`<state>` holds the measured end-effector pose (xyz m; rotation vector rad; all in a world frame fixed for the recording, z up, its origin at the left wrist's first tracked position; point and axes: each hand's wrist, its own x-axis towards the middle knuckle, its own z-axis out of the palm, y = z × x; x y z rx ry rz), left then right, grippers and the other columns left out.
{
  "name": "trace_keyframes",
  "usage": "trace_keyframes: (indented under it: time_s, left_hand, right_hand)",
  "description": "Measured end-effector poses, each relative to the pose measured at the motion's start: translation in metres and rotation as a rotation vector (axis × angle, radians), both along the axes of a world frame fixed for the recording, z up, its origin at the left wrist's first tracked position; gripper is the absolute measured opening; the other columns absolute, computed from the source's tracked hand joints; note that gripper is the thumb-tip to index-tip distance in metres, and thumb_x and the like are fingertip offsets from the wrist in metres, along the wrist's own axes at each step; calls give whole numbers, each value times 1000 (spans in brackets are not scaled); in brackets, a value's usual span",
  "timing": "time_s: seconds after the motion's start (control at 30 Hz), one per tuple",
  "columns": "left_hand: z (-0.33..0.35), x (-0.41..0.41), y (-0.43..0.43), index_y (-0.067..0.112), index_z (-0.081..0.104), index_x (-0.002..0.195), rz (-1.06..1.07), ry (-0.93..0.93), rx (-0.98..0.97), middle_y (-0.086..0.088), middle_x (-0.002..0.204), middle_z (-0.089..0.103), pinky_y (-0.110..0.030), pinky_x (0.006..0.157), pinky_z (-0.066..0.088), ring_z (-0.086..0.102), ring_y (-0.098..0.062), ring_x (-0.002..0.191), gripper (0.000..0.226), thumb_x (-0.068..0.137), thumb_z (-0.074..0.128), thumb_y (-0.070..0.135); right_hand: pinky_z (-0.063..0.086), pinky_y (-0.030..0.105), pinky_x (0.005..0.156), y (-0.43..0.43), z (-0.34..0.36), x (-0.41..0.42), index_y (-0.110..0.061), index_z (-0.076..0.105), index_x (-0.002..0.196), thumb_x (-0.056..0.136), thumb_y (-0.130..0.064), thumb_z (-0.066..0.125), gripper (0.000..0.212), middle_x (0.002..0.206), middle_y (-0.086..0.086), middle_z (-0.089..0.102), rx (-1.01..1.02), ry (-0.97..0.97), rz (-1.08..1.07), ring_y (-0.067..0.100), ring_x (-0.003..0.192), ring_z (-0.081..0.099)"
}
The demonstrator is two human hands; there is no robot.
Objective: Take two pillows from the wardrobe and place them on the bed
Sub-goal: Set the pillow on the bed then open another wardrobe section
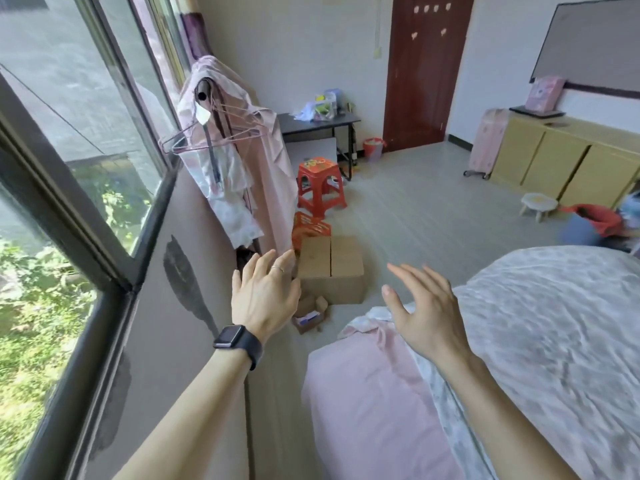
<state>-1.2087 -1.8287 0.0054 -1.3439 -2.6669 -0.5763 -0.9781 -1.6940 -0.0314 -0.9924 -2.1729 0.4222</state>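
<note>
Neither grip holds anything: both hands are empty, fingers spread wide, raised in the near centre of the view.

Left hand (265,296): back of the hand toward the camera, fingers pointing far, one ring on a finger, one dark smartwatch (237,341) on the wrist. It hovers in front of the wall below the window (69,133), near one closed cardboard box (331,268) on the floor.

Right hand (427,313): palm turned partly left, thumb extended, forearm reaching in from the near right. It hovers over the near-left edge of the bed (554,323).

Task items: no pillow can be made out in this view. One bed fills the near right, covered with a pale patterned cover; a pink sheet (367,403) shows on its near-left side. One clothes rack (228,150) draped in pink fabric stands at left beside the window, with hangers on it.

Count of other items: two red plastic stools (320,185), one upright, one tipped beside the box; one small white stool (538,204) at right; one dark counter (318,121) at the far wall; one dark red door (426,71); one pink suitcase (486,143) beside one yellow cabinet (568,161).

Writing: none legible.
</note>
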Motion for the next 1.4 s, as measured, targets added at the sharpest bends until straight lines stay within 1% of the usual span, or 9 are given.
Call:
trace_keyframes:
  time_s: [0.37,0.5,0.63,0.73,0.8,0.9,1.13,1.3,1.4]
  left_hand:
    - [-46,-166,98,41,42,146,-67,-96,-3,2,154,42,-53,117,26,29,-28,147,54,93,54,44]
    - [-65,-222,134,42,40,147,-74,-122,-39,3,153,43,-53,116,28,31,-28,146,56,92,50,47]
    - [-75,-272,179,42,41,147,-76,-139,-77,3,153,44,-53,116,29,32,-27,145,55,93,53,45]
    - [-79,-306,217,40,42,146,-102,-150,-81,3,151,46,-52,115,31,36,-28,142,56,91,46,50]
    - [-83,-330,251,38,42,147,-141,-151,-85,2,149,48,-50,113,33,40,-28,140,60,89,42,52]
    - [-91,-362,312,36,40,148,-227,-168,-105,2,151,45,-47,116,31,38,-26,140,58,92,50,44]
    - [-87,-409,456,37,38,149,-506,-166,-137,5,154,42,-47,116,29,36,-27,141,57,94,48,46]
    - [-68,-402,547,38,37,150,-689,-196,-119,3,155,39,-43,119,22,33,-26,143,56,96,48,43]
    - [-60,-382,608,39,37,150,-793,-202,-96,4,157,37,-43,118,24,34,-25,142,54,98,48,45]
  right_hand:
    - [41,44,110,93,-40,-143,-33,64,133,93,-57,44,50,135,-7,65,-94,21,-110,27,136,46]
    - [41,46,110,133,-61,-205,-34,63,133,93,-58,42,51,135,-6,65,-150,-17,-103,28,136,46]
    - [40,45,111,178,-67,-264,-34,62,134,93,-57,43,50,136,-7,64,-182,-66,-97,28,136,45]
    - [40,45,111,214,-68,-303,-33,63,133,94,-56,44,49,135,-5,65,-165,-68,-109,28,135,47]
    - [40,46,111,240,-69,-329,-32,64,133,95,-55,44,49,135,-4,65,-158,-82,-127,29,134,48]
    - [40,47,110,276,-78,-362,-31,63,133,96,-55,45,49,135,-4,65,-162,-89,-188,29,132,50]
    - [43,47,109,348,-82,-417,-27,64,132,94,-57,43,53,134,-4,66,-184,-99,-431,33,132,51]
    - [43,46,107,394,-65,-405,-27,65,131,94,-57,43,53,134,-3,66,-132,-84,-623,32,129,54]
    - [43,44,107,431,-47,-389,-27,65,130,93,-56,42,53,133,-3,67,-100,-73,-755,33,130,52]
